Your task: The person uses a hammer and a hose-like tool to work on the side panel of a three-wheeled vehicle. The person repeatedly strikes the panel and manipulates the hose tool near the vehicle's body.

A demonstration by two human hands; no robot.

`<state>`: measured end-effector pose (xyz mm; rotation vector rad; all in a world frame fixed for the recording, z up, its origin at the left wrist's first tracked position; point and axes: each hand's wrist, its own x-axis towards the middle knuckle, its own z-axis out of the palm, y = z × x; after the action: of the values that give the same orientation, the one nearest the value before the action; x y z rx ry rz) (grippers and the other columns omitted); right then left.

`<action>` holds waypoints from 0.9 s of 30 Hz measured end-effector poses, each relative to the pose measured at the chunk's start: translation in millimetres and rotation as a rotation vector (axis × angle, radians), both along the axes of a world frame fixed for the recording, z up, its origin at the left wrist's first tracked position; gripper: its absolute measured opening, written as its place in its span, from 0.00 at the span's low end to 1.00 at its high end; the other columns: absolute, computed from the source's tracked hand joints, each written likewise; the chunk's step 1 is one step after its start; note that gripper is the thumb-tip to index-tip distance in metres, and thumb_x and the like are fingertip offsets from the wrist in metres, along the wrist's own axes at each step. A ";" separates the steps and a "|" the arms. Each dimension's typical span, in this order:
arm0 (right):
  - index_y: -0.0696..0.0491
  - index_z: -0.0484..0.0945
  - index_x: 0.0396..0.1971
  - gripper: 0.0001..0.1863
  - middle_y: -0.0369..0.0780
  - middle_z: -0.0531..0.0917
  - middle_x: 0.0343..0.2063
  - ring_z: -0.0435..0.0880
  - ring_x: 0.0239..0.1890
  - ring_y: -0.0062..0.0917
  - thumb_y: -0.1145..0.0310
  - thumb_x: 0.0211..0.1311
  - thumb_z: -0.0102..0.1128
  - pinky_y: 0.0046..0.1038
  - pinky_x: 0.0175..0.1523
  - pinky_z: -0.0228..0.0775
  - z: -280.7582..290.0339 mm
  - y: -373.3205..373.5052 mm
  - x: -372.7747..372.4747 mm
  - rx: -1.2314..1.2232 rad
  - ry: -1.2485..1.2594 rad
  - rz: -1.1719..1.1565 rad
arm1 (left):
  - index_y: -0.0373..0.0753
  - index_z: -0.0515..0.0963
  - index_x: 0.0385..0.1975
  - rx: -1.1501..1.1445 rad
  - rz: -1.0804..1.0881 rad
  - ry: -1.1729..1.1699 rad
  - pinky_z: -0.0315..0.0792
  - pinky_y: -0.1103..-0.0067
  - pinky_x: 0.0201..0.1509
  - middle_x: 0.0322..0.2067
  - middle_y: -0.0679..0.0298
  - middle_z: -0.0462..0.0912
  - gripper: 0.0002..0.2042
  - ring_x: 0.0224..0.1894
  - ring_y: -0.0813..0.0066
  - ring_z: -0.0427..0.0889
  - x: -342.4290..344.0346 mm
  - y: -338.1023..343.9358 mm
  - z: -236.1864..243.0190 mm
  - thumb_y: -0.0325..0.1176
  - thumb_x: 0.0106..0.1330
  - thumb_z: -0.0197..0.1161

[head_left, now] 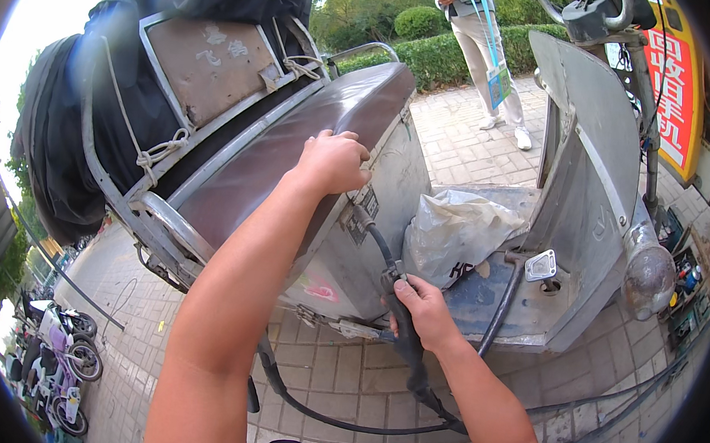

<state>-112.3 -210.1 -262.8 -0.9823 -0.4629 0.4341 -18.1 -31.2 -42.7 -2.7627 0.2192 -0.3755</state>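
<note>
My right hand (424, 310) is closed around a black handheld tool (404, 324) with a thick wrapped grip. A slim, bent neck rises from the grip, its tip next to the upper edge of the grey metal seat box (404, 171). From its lower end, a black cable (357, 426) trails down to the ground. My left hand (336, 162) lies at the edge of the brown padded seat (294, 147), fingers curled; what is under them is hidden. Box and seat belong to a worn grey three-wheeled vehicle.
On the vehicle's footboard (521, 315) stand a whitish plastic bag (457, 237) and a black pedal lever (501, 306). A grey front shield (594, 156) rises at the right. Beyond, a person (478, 49) stands on the paving. Parked bikes (57, 357) are at the far left.
</note>
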 end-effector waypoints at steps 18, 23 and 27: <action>0.59 0.74 0.42 0.18 0.46 0.84 0.33 0.80 0.18 0.26 0.56 0.74 0.51 0.29 0.20 0.74 11.7 -34.3 22.7 -0.023 0.127 0.140 | 0.38 0.83 0.48 -0.643 -0.345 -0.369 0.67 0.60 0.66 0.60 0.46 0.75 0.15 0.63 0.49 0.74 -120.1 -40.3 13.7 0.36 0.63 0.65; 0.60 0.73 0.44 0.22 0.51 0.82 0.36 0.79 0.18 0.28 0.53 0.76 0.45 0.33 0.21 0.73 3.0 -43.7 38.9 0.226 0.397 0.308 | 0.29 0.82 0.39 -0.959 -0.254 -0.553 0.73 0.72 0.55 0.48 0.50 0.83 0.10 0.52 0.62 0.81 -280.9 -7.0 -55.1 0.30 0.65 0.62; 0.60 0.74 0.43 0.23 0.51 0.82 0.37 0.78 0.19 0.29 0.52 0.76 0.43 0.35 0.22 0.73 7.2 -38.4 37.0 0.261 0.442 0.350 | 0.30 0.78 0.47 -1.204 0.269 -0.783 0.71 0.73 0.56 0.48 0.54 0.82 0.15 0.52 0.64 0.80 -356.0 47.2 -120.3 0.36 0.68 0.61</action>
<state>-75.3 -248.6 -255.6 -0.5278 -0.2779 0.8619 -374.1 15.9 -163.0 -3.2588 -0.8180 -1.9518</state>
